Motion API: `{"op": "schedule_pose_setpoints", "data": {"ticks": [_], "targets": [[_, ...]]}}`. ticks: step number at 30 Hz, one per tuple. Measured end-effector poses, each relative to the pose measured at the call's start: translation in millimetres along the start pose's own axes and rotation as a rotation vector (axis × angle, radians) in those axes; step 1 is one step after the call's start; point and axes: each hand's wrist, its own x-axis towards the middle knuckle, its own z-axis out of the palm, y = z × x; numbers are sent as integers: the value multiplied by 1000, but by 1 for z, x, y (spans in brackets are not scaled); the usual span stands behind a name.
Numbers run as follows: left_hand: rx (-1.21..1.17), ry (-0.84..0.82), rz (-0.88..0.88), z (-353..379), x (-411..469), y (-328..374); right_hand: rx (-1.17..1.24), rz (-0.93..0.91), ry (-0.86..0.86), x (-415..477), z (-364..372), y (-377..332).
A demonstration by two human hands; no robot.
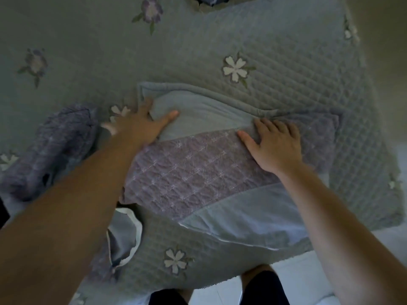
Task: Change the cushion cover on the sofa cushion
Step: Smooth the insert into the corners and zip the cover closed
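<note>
A cushion [191, 170] lies across the quilted surface, in a cover with a purple quilted middle band and plain pale-blue end panels. My left hand [141, 122] lies flat with spread fingers on the cushion's far left part, thumb on the pale-blue panel [198, 115]. My right hand [275, 144] presses flat on the purple band's right end, fingertips at the seam with the blue edge. A second crumpled purple quilted cover [55, 146] lies heaped to the left, beside my left forearm.
The grey-green quilted spread [286, 62] with white and purple flower appliqués covers the whole surface. Its right and near edges drop to a pale tiled floor [312, 271]. A white-edged fabric fold [125, 234] sits under my left arm. My knees [259, 287] show at the bottom.
</note>
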Motion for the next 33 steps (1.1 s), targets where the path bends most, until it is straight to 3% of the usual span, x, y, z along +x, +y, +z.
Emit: {"op": "schedule_pose_setpoints", "data": {"ticks": [3, 5, 8, 10, 12, 15, 19, 23, 26, 28, 31, 33], "targets": [[-239, 45, 101, 10, -4, 2, 62, 104, 9, 2, -4, -10], [-503, 153, 100, 15, -11, 7, 160, 101, 173, -4, -15, -26], [-993, 254, -104, 8, -3, -1, 372, -79, 437, -11, -30, -66], [-1153, 177, -193, -5, 0, -4, 423, -147, 383, -3, -30, -90], [-1092, 185, -56, -15, -2, -1, 425, -170, 343, 1, -20, -98], [-1010, 219, 160, -27, -6, 15, 443, -203, 459, -12, 11, -82], [-887, 95, 438, -39, -20, 56, 345, -270, 315, -28, 34, -57], [-745, -61, 599, -40, -27, 95, 367, -381, 240, -18, 20, -48], [-451, 0, 611, -25, -22, 92, 250, -223, 371, -29, 14, -24], [-414, 2, 518, -13, -19, 82, 76, -62, 396, -39, 12, -16], [-551, -130, 429, -7, -24, 76, 0, -61, 8, -33, 7, -21], [-806, -248, 352, -13, -28, 78, 221, -95, -183, -17, -9, -17]]}}
